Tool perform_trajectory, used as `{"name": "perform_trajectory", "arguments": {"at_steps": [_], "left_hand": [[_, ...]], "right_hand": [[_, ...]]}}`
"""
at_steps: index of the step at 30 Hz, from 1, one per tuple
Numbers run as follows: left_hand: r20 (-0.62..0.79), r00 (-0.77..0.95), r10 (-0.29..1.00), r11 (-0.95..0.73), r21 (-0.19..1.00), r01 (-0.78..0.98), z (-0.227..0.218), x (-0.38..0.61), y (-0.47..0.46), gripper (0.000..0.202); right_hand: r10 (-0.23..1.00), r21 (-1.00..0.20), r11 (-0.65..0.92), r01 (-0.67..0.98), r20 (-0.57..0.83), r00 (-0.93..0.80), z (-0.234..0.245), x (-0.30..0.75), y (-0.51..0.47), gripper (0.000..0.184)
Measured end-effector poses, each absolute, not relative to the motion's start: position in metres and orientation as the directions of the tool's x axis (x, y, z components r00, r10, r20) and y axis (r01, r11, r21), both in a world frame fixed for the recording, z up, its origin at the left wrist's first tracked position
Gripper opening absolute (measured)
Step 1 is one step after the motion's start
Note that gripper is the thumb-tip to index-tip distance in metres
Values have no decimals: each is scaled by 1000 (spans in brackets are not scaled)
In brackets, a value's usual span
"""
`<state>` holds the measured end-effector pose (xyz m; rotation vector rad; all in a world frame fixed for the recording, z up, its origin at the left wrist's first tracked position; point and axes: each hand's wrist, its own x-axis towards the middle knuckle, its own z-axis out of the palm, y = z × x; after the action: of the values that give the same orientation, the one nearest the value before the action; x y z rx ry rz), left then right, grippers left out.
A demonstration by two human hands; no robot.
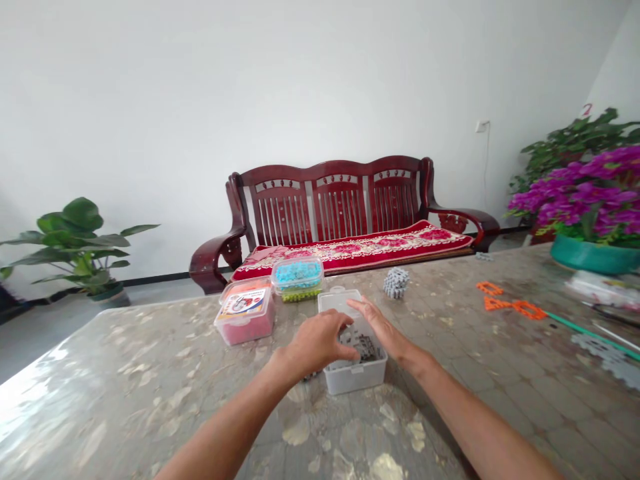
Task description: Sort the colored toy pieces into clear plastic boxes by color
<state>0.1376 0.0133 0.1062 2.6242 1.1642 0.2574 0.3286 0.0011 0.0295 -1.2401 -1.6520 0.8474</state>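
A clear plastic box (356, 381) stands on the table with its lid (340, 300) tipped back behind it. Grey interlocking building pieces (367, 348) lie inside. My left hand (320, 343) reaches over the box's left side, its thumb and fingers curved round some light grey pieces at the opening. My right hand (383, 327) rests along the box's right rim with its fingers stretched toward the lid, holding nothing. A few dark pieces (313, 375) show partly under my left hand. Beyond the box sits a grey ball-like assembly (396, 283) of pieces.
To the left are a box of pink and orange pieces (245, 327) and a box of blue and green ones (299, 280). Orange linked pieces (510, 307), a green stick (590, 333), grey flat pieces (607, 357) and a flower pot (595, 255) lie right. A wooden bench (335, 200) stands behind.
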Motion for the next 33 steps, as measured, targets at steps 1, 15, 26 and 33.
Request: {"name": "perform_trajectory", "arguments": {"at_steps": [1,15,26,33], "left_hand": [[36,660,751,-642,274,716,104,142,14,51],[340,597,727,-677,503,537,79,113,13,31],[79,497,864,-478,439,761,64,47,27,30],[-64,637,768,-593,305,746,60,38,20,51]], "right_hand": [[964,-900,265,346,242,-111,30,328,1,78],[937,-793,256,552,345,61,30,338,12,43],[969,-424,117,898,247,-9,62,322,-11,43],[972,-324,93,941,236,-15,65,321,-13,41]]}}
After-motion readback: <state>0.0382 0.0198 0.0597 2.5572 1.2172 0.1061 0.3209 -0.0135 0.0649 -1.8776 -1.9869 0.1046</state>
